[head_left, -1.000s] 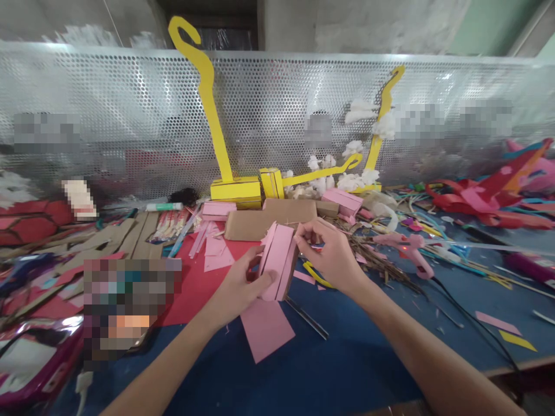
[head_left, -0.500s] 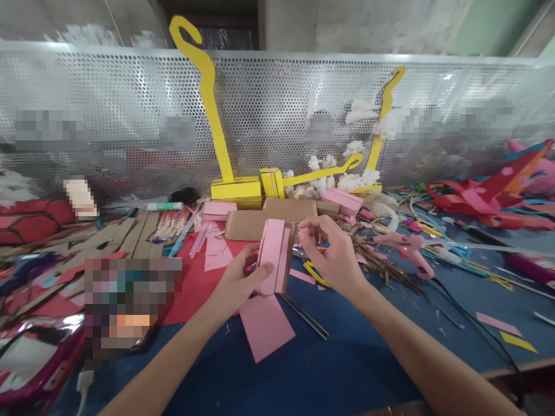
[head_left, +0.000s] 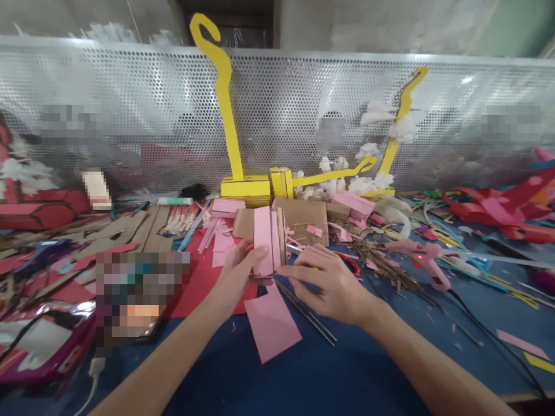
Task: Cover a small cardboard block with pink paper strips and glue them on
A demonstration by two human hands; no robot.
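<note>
Between thumb and fingers, my left hand [head_left: 243, 263] grips a small cardboard box [head_left: 262, 240] faced with pink paper, its brown edge showing on the right. My right hand [head_left: 323, 280] is at the box's lower right corner, fingers bent and tips pinched together there; whether anything tiny lies between them is hidden. Below the box a pink paper sheet [head_left: 273, 326] lies on the blue table, with a thin metal strip [head_left: 314, 320] beside it. Scissors with a red handle [head_left: 352, 264] lie partly behind my right hand.
A pink glue gun [head_left: 427, 263], its light lit, lies to the right with a black cord. Behind stand yellow hook-topped pieces [head_left: 229, 115] before a perforated metal panel [head_left: 281, 104]. Cardboard strips [head_left: 130, 231] and a red sheet [head_left: 197, 289] lie left.
My right hand has moved down from the box's upper right to its lower right corner. The box is turned a little in my left hand, and the view has shifted left.
</note>
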